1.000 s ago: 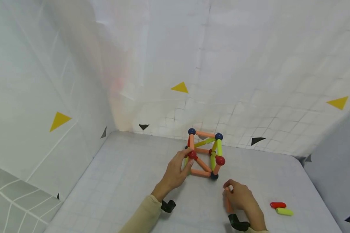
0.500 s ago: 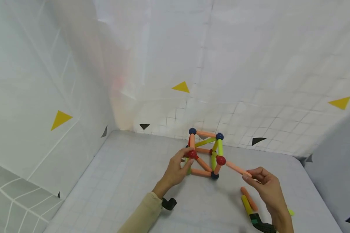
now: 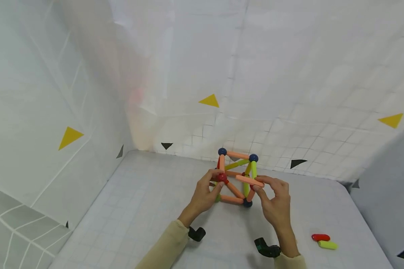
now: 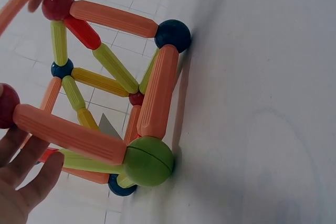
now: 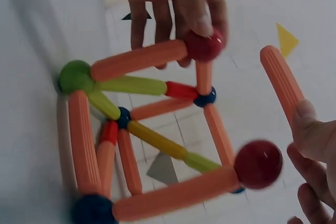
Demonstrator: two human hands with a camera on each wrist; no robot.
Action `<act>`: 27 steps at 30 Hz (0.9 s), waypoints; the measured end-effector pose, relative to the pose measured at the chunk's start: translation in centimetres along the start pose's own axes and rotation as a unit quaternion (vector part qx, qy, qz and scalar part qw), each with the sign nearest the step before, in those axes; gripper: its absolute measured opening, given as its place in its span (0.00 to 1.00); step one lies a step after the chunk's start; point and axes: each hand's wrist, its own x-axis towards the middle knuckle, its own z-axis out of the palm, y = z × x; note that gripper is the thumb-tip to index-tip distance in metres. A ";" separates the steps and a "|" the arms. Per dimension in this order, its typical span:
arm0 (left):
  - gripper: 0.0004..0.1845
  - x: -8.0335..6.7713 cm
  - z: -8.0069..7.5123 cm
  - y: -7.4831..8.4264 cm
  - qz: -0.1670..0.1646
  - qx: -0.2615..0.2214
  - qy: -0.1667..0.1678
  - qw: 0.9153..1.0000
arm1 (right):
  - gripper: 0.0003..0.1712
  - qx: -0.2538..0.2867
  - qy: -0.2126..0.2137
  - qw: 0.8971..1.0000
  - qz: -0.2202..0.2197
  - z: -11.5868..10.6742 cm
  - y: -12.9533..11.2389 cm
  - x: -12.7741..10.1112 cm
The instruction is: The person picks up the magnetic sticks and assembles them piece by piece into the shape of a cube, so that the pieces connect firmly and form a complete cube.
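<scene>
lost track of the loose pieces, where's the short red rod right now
In the head view the short red rod lies on the table at the lower right, touching a yellow-green rod just in front of it, to the right of the right hand.

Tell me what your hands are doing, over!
Left hand steadies the stick-and-ball cube at a red ball. Right hand pinches an orange stick at the cube's top. Nothing blocks it.

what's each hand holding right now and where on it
Right hand pinches a loose orange rod at one end. Left hand grips the frame's red corner ball.
</scene>
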 end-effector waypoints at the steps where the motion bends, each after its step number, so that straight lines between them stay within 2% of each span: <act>1: 0.19 0.0 0.1 0.0 -0.002 -0.005 0.000 1.000 | 0.15 0.001 0.003 1.000 -0.018 0.5 -0.1 0.1; 3: 0.19 0.0 0.2 0.0 -0.005 -0.016 -0.002 1.000 | 0.14 -0.008 0.007 0.999 -0.045 1.3 -0.2 0.3; 6: 0.19 0.1 0.3 0.1 -0.011 -0.024 -0.004 1.000 | 0.13 -0.022 0.005 0.998 -0.059 2.2 -0.3 0.4; 14: 0.19 0.0 0.1 0.2 -0.013 -0.026 -0.001 1.000 | 0.14 -0.039 0.005 0.998 -0.050 2.7 -0.1 0.3; 21: 0.17 0.0 -0.3 -0.1 -0.002 -0.022 0.006 1.000 | 0.15 -0.036 -0.009 0.999 -0.035 3.2 0.3 0.4; 27: 0.18 0.0 -0.5 -0.2 -0.007 -0.026 0.002 1.000 | 0.15 -0.049 -0.024 0.998 -0.027 3.4 0.7 0.2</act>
